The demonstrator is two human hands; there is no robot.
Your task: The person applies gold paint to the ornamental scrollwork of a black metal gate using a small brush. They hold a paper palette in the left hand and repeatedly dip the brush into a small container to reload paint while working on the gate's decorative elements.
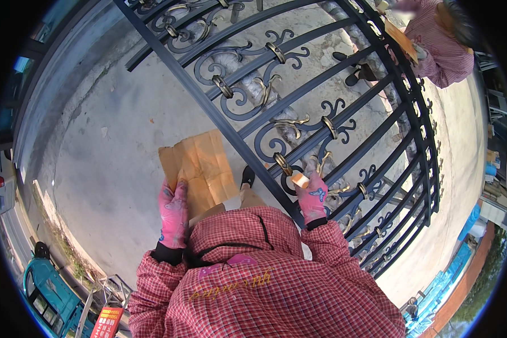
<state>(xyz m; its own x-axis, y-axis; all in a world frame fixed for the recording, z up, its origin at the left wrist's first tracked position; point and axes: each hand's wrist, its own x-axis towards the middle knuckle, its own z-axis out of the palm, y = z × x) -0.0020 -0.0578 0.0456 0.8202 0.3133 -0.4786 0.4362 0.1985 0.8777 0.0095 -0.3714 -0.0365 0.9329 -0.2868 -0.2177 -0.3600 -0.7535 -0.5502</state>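
1. Concrete floor (112,135) all round; dark metal railing panel (177,70) runs from far left to near right, with a co-worker (442,53) beyond its far right side.
2. Left hand (174,215): grip closed on the near-left edge of a creased brown cardboard sheet (200,166), left of the panel.
3. Right hand (312,198): grip closed round a small white-and-orange tool (300,179) (probably a brush, too small to be sure), just beside a gold collar (282,164) on a bar. Can't tell if it touches.
4. Step looks like touching up gold on the ironwork. I'd load the tip lightly and dab; short strokes following the collar and the gold leaf tips (323,162).
5. Cardboard would serve better close under the tool, as palette or drip shield (my guess at its use).
6. Keep the right sleeve (328,241) off the bars; wet gold would smear.
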